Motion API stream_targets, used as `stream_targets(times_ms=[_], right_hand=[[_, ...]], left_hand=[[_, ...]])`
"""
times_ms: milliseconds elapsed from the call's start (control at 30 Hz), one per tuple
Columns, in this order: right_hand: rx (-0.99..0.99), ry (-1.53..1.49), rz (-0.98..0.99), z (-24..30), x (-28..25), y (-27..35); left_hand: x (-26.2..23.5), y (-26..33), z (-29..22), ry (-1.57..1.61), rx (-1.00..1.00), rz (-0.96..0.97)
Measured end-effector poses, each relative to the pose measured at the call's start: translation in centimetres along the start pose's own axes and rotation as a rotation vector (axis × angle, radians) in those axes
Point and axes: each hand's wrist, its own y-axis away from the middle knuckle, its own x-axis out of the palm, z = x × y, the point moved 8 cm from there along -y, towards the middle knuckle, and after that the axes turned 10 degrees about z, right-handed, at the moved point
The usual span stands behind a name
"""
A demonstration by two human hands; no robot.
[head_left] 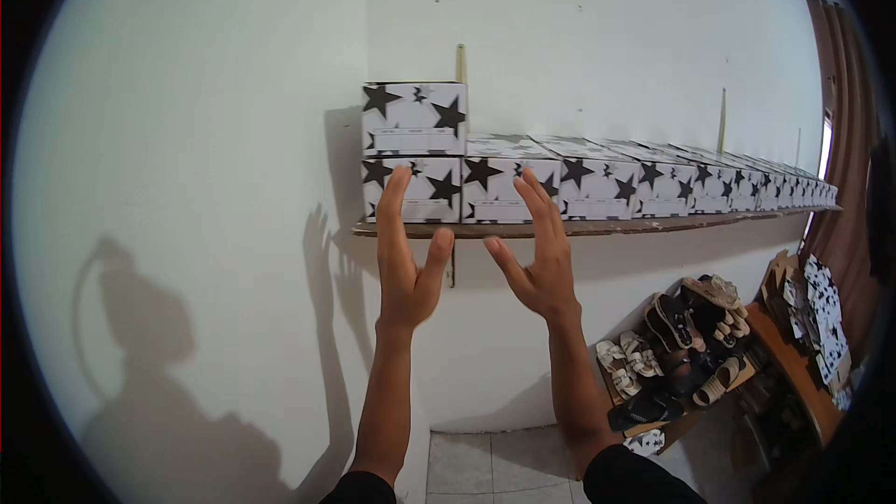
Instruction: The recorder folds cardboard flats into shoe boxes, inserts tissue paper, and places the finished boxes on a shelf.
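Both my arms reach up toward a wall shelf lined with white shoe boxes printed with dark stars. My left hand is open, fingers pointing up, in front of the lower box at the shelf's left end. Facing it, my right hand is also open, before the neighbouring box. Nothing shows between the two palms. One more star-printed box rests on top of the leftmost one. Whether my fingertips touch any box I cannot tell.
The row of boxes runs right along the shelf. Below right, several shoes and sandals are piled on a low wooden stand. Beyond them, flattened star-printed cardboard leans by a brown curtain. A white wall stands close on the left.
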Motion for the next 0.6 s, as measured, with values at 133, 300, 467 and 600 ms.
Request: stream_targets(times_ms=[133, 300, 467, 600], right_hand=[[0.134, -0.042, 0.036, -2.4, -4.7, 6.1], [0.41, -0.071, 0.048, -5.9, -12.6, 15.6], [0.657, -0.012, 0.046, -7.9, -22.1, 27.3], [0.876, 0.11, -0.009, -7.1, -32.4, 38.0]], left_hand=[[5.9, 4.2, -0.3, 0.318, -0.151, 0.118], [16.1, 10.0, -1.0, 0.55, -0.36, 0.298], [27.9, 16.0, -3.5, 0.846, -0.533, 0.452], [40.7, 22.0, -8.5, 0.995, -0.703, 0.619]])
